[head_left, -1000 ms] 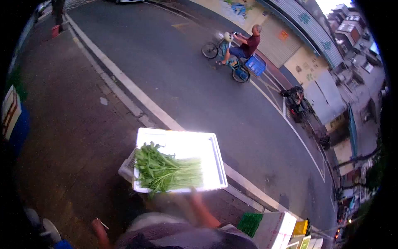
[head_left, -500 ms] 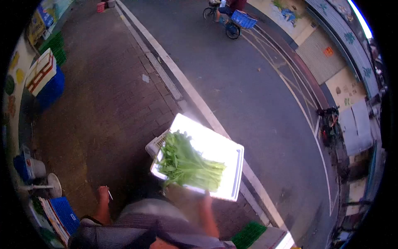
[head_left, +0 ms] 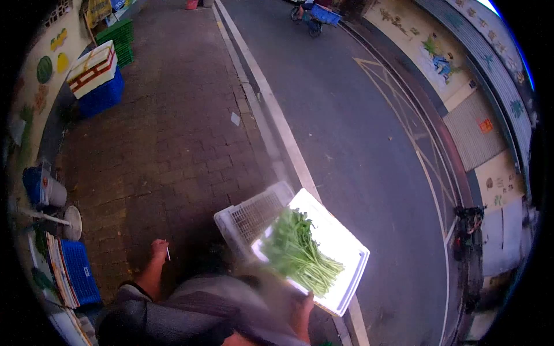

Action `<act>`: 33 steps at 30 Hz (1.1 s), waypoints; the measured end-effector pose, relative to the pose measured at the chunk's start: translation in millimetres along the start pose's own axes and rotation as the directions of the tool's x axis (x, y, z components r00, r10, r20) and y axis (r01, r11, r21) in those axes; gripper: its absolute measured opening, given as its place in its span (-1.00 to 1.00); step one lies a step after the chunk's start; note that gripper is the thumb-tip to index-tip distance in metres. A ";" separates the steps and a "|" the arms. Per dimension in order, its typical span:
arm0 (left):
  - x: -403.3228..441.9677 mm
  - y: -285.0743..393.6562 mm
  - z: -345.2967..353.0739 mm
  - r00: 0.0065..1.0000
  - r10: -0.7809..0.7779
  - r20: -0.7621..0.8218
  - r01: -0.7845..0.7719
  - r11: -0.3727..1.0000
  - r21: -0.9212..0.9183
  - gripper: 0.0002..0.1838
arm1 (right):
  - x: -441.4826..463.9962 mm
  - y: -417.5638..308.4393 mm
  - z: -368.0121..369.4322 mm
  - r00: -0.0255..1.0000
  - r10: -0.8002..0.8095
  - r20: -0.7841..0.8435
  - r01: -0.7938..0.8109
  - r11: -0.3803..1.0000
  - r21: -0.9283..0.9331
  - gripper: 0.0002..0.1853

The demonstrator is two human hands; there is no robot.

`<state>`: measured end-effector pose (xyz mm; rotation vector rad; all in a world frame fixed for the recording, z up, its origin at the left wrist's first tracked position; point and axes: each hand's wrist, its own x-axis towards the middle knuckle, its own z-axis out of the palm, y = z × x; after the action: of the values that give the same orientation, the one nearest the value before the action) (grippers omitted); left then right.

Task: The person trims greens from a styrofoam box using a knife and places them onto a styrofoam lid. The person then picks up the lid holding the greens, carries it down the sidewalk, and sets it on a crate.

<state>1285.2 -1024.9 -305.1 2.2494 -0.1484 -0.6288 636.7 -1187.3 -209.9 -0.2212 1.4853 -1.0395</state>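
My left hand [head_left: 160, 249] hangs low at the left, its fingers closed on a thin white stick that looks like a cigarette [head_left: 168, 252]. At the near edge of a white foam box [head_left: 352, 262], my right hand [head_left: 303, 303] grips the rim; its fingertips are partly hidden. Inside the box lies a bunch of leafy green vegetables [head_left: 303, 248], leaves toward the left and stems toward the right. Beside and partly under the box, a pale plastic crate [head_left: 254, 213] shows on its left.
Brick pavement [head_left: 173, 138] meets a kerb [head_left: 288, 144] and an asphalt road [head_left: 358, 150]. Along the left wall are a blue crate [head_left: 101, 95] under foam boxes [head_left: 95, 66], green crates [head_left: 118, 43], a stool [head_left: 73, 223] and another blue crate [head_left: 81, 271]. A cargo tricycle [head_left: 314, 20] is far up the road.
The foam box with the greens has shifted right and down in view, uncovering more of the plastic crate. My right hand stays at its edge. The tricycle is farther away.
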 end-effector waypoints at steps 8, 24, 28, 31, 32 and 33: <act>-25.9 -136.1 -6.9 0.989 -0.017 -0.148 -0.029 0.954 -0.298 -0.80 | 67.0 -11.8 -33.2 0.985 0.061 0.164 -0.108 0.950 0.294 -0.56; -382.3 -325.8 230.0 0.850 -0.347 -0.396 0.224 0.919 -0.324 -0.71 | 444.9 -49.8 -157.2 0.791 0.367 0.489 -0.325 0.930 -0.173 -0.67; -402.7 -402.9 291.7 0.853 -0.319 -0.414 0.033 0.823 -0.567 -0.68 | 466.0 -83.9 -138.9 0.839 0.252 0.483 -0.135 0.955 -0.264 -0.59; -465.3 -399.1 306.6 0.832 -0.363 -0.419 0.072 0.821 -0.566 -0.72 | 462.4 -111.1 -154.1 0.833 0.253 0.492 -0.052 0.921 -0.386 -0.61; -495.8 -387.6 312.9 0.819 -0.391 -0.421 0.097 0.817 -0.569 -0.74 | 432.6 -129.0 -139.0 0.819 0.264 0.509 -0.085 0.934 -0.348 -0.62; -523.8 -390.5 315.8 0.809 -0.414 -0.418 0.112 0.806 -0.582 -0.75 | 432.7 -140.6 -140.9 0.831 0.280 0.481 -0.073 0.911 -0.405 -0.63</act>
<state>641.4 -809.4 -561.5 1.8091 0.5835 -0.1295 352.1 -1494.7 -436.5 -0.5809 1.1465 -0.4706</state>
